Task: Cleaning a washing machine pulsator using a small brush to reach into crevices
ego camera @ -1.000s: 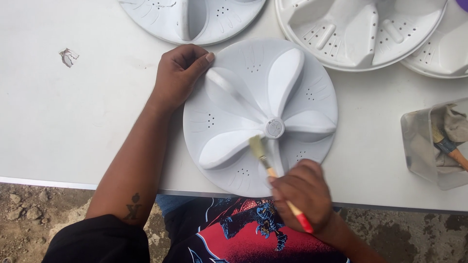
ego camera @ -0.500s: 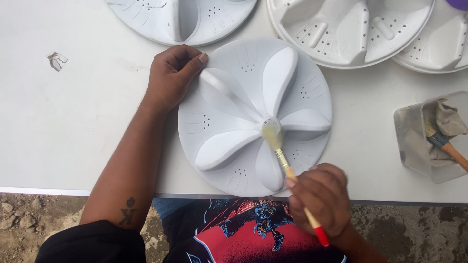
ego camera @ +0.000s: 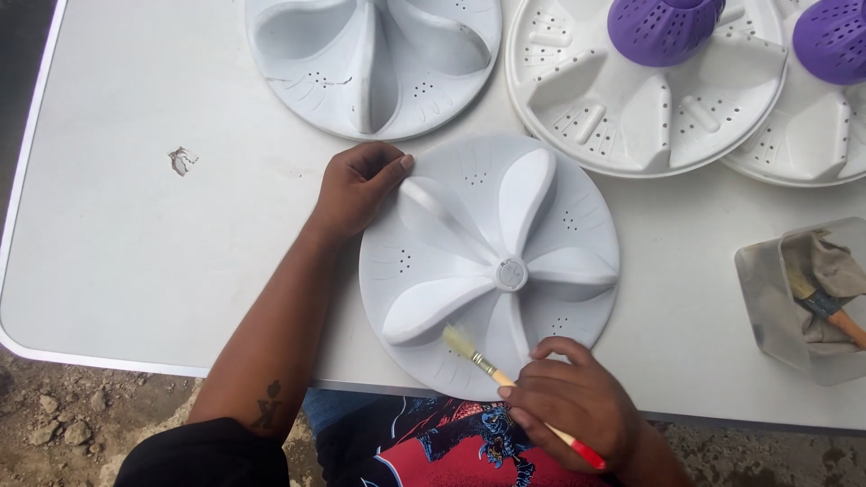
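Note:
A round white plastic disc with five raised fins [ego camera: 492,261] lies flat near the table's front edge. My left hand [ego camera: 356,185] rests on its upper left rim, fingers laid over one fin. My right hand [ego camera: 573,410] grips a small paintbrush [ego camera: 487,365] with a pale handle and red end. The bristles touch the disc's lower part, between two fins near the front rim.
The white table [ego camera: 135,243] carries three more white finned discs at the back [ego camera: 370,63] [ego camera: 645,108] [ego camera: 816,126], two with purple perforated caps [ego camera: 663,27]. A clear tub [ego camera: 794,302] at right holds a rag and another brush. A small scrap [ego camera: 182,160] lies left. Gravel ground shows below the table.
The brush tip has left the disc's centre hub and moved down-left to the lower rim area. My left hand has stayed on the rim. The camera view has shifted, showing more of the far discs.

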